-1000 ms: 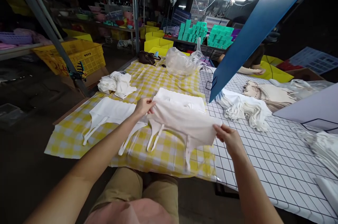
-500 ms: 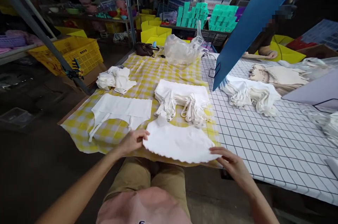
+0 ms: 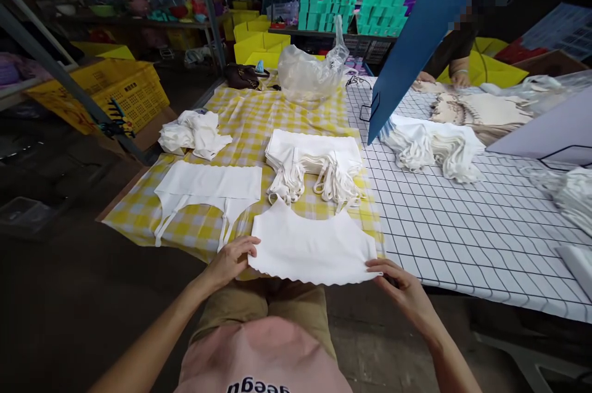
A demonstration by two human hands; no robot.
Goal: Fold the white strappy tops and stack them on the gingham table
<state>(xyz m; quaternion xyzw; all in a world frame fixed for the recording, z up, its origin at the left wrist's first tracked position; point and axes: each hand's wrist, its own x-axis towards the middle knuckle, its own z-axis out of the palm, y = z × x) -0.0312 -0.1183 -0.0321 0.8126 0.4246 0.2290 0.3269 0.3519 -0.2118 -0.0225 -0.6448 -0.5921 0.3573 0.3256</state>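
Note:
A white bra top with a scalloped hem lies at the front edge of the table, its hem toward me. My left hand pinches its left hem corner between thumb and fingers. At the opposite corner, my right hand grips the hem the same way. Just beyond it sits a stack of folded white tops, straps bunched toward me. To the left, a single white top is spread with its bottom part folded over and its thin straps pointing my way. A crumpled heap of white garments rests behind that one.
A yellow checked cloth and a white gridded cloth cover the table. A blue panel rises on the right, near another white stack. Behind it, a person's hands touch beige pieces. A clear plastic bag stands at the back.
The top now lies flatter, and its shoulder parts show more fully spread. Both my hands keep their hold on the hem corners. The person across has lowered a hand to the beige pieces.

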